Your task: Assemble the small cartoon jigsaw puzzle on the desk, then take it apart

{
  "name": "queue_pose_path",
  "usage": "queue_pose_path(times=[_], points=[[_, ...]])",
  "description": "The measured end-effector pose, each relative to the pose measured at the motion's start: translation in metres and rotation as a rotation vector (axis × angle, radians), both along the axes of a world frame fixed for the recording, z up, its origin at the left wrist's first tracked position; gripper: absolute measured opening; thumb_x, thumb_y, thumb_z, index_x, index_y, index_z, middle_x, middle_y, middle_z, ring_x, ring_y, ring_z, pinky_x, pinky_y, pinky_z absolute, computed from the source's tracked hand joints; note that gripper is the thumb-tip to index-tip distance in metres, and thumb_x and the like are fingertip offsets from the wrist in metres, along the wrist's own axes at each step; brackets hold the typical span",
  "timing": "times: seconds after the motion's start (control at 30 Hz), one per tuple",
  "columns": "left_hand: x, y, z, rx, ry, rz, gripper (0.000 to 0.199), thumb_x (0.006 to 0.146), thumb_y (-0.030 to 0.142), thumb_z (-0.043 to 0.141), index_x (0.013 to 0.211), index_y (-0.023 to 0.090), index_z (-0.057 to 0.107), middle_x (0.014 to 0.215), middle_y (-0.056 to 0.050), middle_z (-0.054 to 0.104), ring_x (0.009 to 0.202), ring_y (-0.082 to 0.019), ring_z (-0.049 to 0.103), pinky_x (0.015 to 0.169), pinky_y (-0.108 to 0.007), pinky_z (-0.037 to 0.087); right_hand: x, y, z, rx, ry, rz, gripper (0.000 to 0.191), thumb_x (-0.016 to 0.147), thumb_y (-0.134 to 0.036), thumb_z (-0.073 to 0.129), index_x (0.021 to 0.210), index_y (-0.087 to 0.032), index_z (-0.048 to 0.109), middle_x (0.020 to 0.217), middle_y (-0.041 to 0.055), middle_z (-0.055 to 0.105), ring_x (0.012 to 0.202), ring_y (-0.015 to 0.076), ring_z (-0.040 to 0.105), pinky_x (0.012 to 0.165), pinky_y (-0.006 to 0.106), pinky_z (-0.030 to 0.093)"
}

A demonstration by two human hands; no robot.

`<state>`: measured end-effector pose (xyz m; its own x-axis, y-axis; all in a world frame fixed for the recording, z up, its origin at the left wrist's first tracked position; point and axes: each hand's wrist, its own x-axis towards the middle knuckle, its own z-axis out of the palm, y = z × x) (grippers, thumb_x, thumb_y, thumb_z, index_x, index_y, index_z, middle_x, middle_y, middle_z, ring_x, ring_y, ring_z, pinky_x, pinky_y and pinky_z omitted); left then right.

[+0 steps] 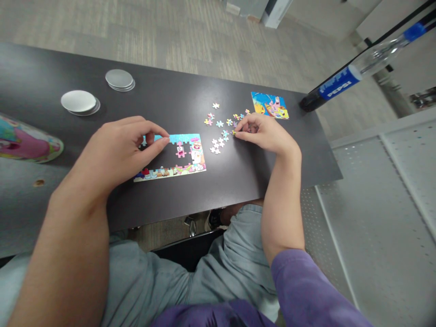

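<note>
My left hand point(122, 147) hovers over the left part of a partly assembled jigsaw puzzle point(199, 156). Its thumb and index finger are pinched together; whatever may be between them cannot be made out. The puzzle is a colourful cartoon frame, with a pink character piece point(180, 150) inside and dark table showing around it. Right of it, several loose puzzle pieces point(220, 123) lie scattered. My right hand point(264, 131) is at their right edge, its fingertips closed on a small yellowish puzzle piece point(233, 132). The curled fingers partly hide other pieces there.
A cartoon picture card point(270, 106) lies beyond my right hand, beside a Pepsi bottle point(337, 86) near the right end of the dark table point(170, 100). White discs point(79, 101) and grey discs point(119, 78) sit in stacks at the far left. A colourful cylindrical container point(27, 140) is at the left edge.
</note>
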<state>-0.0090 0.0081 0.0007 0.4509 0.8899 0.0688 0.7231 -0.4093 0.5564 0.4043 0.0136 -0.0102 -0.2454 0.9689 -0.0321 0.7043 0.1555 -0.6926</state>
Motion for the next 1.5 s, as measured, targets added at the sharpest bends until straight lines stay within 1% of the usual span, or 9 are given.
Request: queue_pose_path(times=[0.2, 0.37, 0.53, 0.67, 0.77, 0.93, 1.07, 1.27, 1.5], points=[[0.001, -0.001, 0.002, -0.005, 0.007, 0.007, 0.041, 0.112, 0.056, 0.059, 0.118, 0.027, 0.088, 0.102, -0.007, 0.076, 0.085, -0.030, 0.062, 0.089, -0.045, 0.045, -0.023, 0.001, 0.001, -0.046, -0.018, 0.187, 0.029, 0.098, -0.040, 0.105, 0.121, -0.027, 0.092, 0.108, 0.0035, 0.071, 0.093, 0.0274, 0.062, 0.090, 0.045, 0.056], [0.002, -0.002, 0.002, -0.044, -0.018, 0.000, 0.043, 0.112, 0.058, 0.060, 0.118, 0.026, 0.087, 0.108, -0.009, 0.078, 0.090, -0.032, 0.064, 0.090, -0.047, 0.041, -0.025, 0.005, -0.001, -0.008, -0.054, 0.264, 0.017, 0.104, -0.032, 0.100, 0.115, -0.029, 0.089, 0.107, 0.0062, 0.067, 0.101, 0.0335, 0.067, 0.103, 0.052, 0.062], [0.002, -0.003, 0.002, -0.033, -0.034, 0.004, 0.044, 0.113, 0.054, 0.062, 0.123, 0.022, 0.091, 0.108, -0.008, 0.077, 0.090, -0.029, 0.063, 0.088, -0.044, 0.039, -0.030, 0.002, -0.004, -0.004, -0.018, 0.266, 0.026, 0.096, -0.024, 0.101, 0.110, -0.029, 0.079, 0.108, 0.0038, 0.068, 0.098, 0.0300, 0.067, 0.094, 0.046, 0.060], [0.005, -0.004, 0.006, -0.025, 0.022, 0.027, 0.038, 0.111, 0.042, 0.063, 0.123, 0.020, 0.092, 0.105, -0.007, 0.077, 0.087, -0.026, 0.062, 0.085, -0.041, 0.041, -0.029, 0.000, -0.001, -0.029, 0.033, 0.269, 0.025, 0.094, -0.028, 0.099, 0.109, -0.028, 0.079, 0.107, 0.0029, 0.073, 0.091, 0.0262, 0.062, 0.086, 0.042, 0.054], [0.005, -0.005, 0.008, -0.011, 0.007, 0.030, 0.034, 0.110, 0.042, 0.065, 0.119, 0.022, 0.091, 0.105, -0.006, 0.079, 0.088, -0.025, 0.062, 0.086, -0.039, 0.044, -0.014, -0.002, 0.005, -0.009, 0.077, 0.174, 0.024, 0.096, -0.036, 0.099, 0.109, -0.028, 0.082, 0.107, 0.0024, 0.077, 0.084, 0.0236, 0.057, 0.079, 0.041, 0.050], [0.003, -0.003, 0.005, -0.036, 0.015, 0.027, 0.039, 0.112, 0.043, 0.064, 0.124, 0.021, 0.093, 0.103, -0.005, 0.076, 0.090, -0.026, 0.067, 0.089, -0.039, 0.045, 0.033, 0.003, 0.002, 0.216, 0.078, -0.251, 0.017, 0.103, -0.037, 0.092, 0.111, -0.030, 0.078, 0.100, 0.0017, 0.072, 0.078, 0.0232, 0.045, 0.077, 0.044, 0.046], [0.003, -0.001, 0.004, -0.029, 0.017, 0.021, 0.041, 0.110, 0.048, 0.061, 0.120, 0.023, 0.092, 0.106, -0.007, 0.079, 0.094, -0.030, 0.073, 0.091, -0.041, 0.047, 0.059, 0.011, -0.015, 0.309, 0.041, -0.484, 0.013, 0.102, -0.032, 0.088, 0.111, -0.031, 0.079, 0.104, 0.0034, 0.071, 0.087, 0.0270, 0.061, 0.088, 0.046, 0.055], [0.003, 0.000, 0.003, -0.026, 0.058, 0.003, 0.055, 0.111, 0.055, 0.055, 0.126, 0.018, 0.093, 0.107, -0.012, 0.082, 0.095, -0.035, 0.076, 0.091, -0.046, 0.050, 0.051, 0.017, -0.025, 0.180, -0.059, -0.461, 0.012, 0.102, -0.023, 0.087, 0.112, -0.030, 0.084, 0.104, 0.0028, 0.072, 0.080, 0.0242, 0.058, 0.086, 0.043, 0.057], [0.000, -0.001, 0.000, -0.024, 0.043, -0.004, 0.049, 0.115, 0.058, 0.052, 0.122, 0.025, 0.088, 0.105, -0.011, 0.079, 0.093, -0.036, 0.074, 0.090, -0.048, 0.048, 0.038, 0.007, -0.009, -0.010, -0.065, -0.309, 0.018, 0.102, -0.037, 0.102, 0.104, -0.030, 0.086, 0.105, 0.0055, 0.082, 0.082, 0.0263, 0.063, 0.080, 0.045, 0.055]])
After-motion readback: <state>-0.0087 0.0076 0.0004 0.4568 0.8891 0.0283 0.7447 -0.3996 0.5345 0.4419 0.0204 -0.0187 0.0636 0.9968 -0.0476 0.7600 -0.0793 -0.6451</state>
